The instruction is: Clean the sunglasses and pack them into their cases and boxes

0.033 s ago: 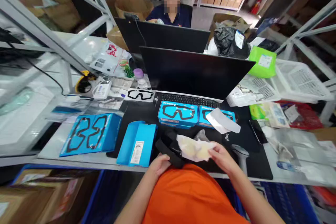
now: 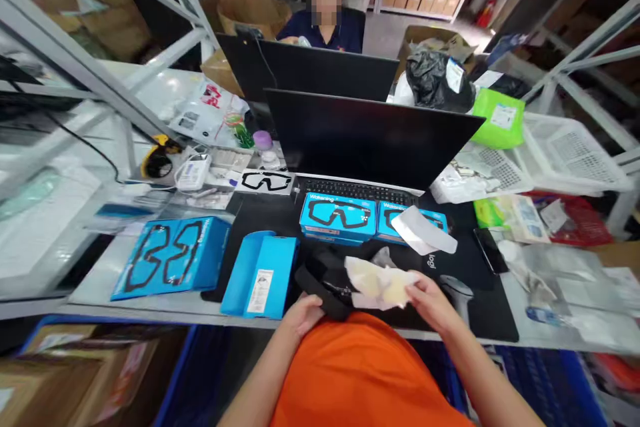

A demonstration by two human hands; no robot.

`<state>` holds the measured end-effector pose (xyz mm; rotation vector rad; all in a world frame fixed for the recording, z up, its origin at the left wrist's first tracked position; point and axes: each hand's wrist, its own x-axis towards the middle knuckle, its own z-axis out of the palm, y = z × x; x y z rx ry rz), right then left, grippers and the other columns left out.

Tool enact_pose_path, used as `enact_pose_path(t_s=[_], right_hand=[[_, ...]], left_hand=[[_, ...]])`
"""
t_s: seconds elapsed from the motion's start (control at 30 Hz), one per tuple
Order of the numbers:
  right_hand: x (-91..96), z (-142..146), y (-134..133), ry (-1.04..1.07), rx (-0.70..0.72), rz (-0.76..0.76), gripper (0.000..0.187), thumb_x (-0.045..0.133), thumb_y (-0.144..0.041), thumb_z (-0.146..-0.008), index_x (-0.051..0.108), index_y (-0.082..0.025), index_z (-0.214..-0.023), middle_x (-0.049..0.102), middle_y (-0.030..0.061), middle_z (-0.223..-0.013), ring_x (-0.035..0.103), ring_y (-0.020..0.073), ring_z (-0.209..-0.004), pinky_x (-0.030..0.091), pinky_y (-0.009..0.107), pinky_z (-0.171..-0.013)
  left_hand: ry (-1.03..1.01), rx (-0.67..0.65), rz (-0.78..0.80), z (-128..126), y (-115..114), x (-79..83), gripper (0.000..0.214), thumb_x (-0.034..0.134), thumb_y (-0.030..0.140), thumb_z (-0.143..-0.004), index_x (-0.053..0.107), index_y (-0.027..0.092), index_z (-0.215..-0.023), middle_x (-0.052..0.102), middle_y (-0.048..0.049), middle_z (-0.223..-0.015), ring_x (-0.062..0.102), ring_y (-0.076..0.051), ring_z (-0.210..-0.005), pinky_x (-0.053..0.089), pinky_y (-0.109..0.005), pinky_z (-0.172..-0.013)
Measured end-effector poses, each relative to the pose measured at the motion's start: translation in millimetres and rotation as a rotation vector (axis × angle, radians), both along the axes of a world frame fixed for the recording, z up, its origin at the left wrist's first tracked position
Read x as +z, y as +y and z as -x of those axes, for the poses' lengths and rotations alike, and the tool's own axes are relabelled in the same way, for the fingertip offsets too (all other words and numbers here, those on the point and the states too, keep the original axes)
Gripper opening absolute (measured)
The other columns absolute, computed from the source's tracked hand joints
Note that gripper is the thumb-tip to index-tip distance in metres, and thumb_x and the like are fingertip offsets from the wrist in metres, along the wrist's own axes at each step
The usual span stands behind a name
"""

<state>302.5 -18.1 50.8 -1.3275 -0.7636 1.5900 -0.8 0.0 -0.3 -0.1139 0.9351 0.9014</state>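
Holding a black strap [image 2: 324, 278] in the curled left hand [image 2: 303, 313], right hand [image 2: 426, 298] pinching crumpled white paper [image 2: 379, 284] over it, both at the surface's [image 2: 100, 290] near edge, open blue box [image 2: 260, 273] just left, scanner [image 2: 457, 293] just right, little free room.

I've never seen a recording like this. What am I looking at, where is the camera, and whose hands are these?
There is no machine: a person in an orange top works at a desk, and the single camera sits on their head, looking down. The two hands at the bottom are their own. The left hand grips a black case at the desk edge; the right hand holds a crumpled white wrapper next to it. On the desk lie blue boxes printed with goggles, a keyboard in front of a dark monitor, and a phone. The person behind the monitors is a co-worker.
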Motion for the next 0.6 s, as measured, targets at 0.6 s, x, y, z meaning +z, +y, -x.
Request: enact_pose_path(t_s=[0.6], right_hand=[[-67.9,-100,-16,-1.107,0.257,-0.456,0.033,0.048,-0.015,-0.089,0.077,-0.019,-0.103,0.074,0.0135,-0.117,0.068,0.0289,-0.111,0.052,0.051,-0.1]], left_hand=[[0.071,-0.055,0.131,-9,8,-8.5,0.026,0.053,-0.006,-0.064,0.064,0.013,-0.079,0.075,-0.0074,-0.083,0.073,-0.022,-0.078,0.059,-0.045,-0.087]])
